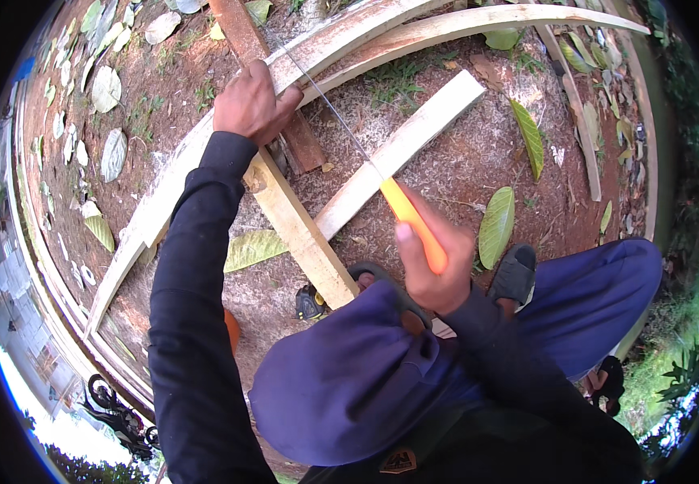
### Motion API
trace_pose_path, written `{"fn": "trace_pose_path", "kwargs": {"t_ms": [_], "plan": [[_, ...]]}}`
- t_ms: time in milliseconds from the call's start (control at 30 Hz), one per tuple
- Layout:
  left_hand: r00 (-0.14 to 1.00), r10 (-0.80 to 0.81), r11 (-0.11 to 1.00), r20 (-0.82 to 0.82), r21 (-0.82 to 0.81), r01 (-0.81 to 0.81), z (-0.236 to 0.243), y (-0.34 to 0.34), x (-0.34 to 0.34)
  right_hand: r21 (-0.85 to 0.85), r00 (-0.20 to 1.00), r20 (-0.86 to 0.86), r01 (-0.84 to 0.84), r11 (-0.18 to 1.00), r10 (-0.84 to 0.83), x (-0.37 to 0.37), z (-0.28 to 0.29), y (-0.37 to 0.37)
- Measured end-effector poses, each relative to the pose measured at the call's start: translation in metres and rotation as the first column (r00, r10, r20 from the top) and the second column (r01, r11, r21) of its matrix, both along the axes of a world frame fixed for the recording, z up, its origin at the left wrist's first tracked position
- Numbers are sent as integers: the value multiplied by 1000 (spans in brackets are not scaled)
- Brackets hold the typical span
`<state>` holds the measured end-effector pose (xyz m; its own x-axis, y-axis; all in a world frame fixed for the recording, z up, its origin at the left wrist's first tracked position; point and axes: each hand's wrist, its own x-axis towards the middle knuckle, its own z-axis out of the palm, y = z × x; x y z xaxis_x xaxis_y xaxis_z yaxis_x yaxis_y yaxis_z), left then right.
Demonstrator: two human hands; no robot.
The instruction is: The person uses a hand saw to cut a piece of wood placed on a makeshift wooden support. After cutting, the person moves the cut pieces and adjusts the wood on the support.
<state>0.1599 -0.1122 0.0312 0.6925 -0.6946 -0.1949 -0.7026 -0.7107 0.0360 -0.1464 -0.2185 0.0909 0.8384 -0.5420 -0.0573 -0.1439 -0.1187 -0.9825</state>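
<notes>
The right hand (442,262) is wrapped round the orange handle of a saw (414,222), whose thin blade runs up and left from it across 2 long pale boards (349,40), just right of the left hand (249,105). The left hand is bent over the nearer boards, fingers curled and pressing down. A brown plank (303,145) passes beneath the boards beside it, and a yellowish beam (297,222) runs from just below it toward the person's knee. Between the hands, a short pale board (414,145) lies on the soil (438,194), with the blade passing over it. A green leaf (497,226) lies just right of the right hand, near a dark sandal (515,270). Well below the left hand sit a black-and-yellow object (309,302) and an orange object (232,331), partly hidden by the sleeve.
</notes>
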Motion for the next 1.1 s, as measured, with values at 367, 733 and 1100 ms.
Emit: {"fn": "trace_pose_path", "kwargs": {"t_ms": [367,733,1100], "plan": [[1000,-3,1000,-9,-5,3,0,2,3,-95,996,-40,-85,992,81,-71,-10,3],[998,-38,996,-44,-82,34,1,-11,-1,-57,978,181,111,992,-99,170,-28,-23],[999,39,999,-26,-8,-40,1,-7,-5,-67,1000,-8,-15,998,14,-28,-7,-2]]}}
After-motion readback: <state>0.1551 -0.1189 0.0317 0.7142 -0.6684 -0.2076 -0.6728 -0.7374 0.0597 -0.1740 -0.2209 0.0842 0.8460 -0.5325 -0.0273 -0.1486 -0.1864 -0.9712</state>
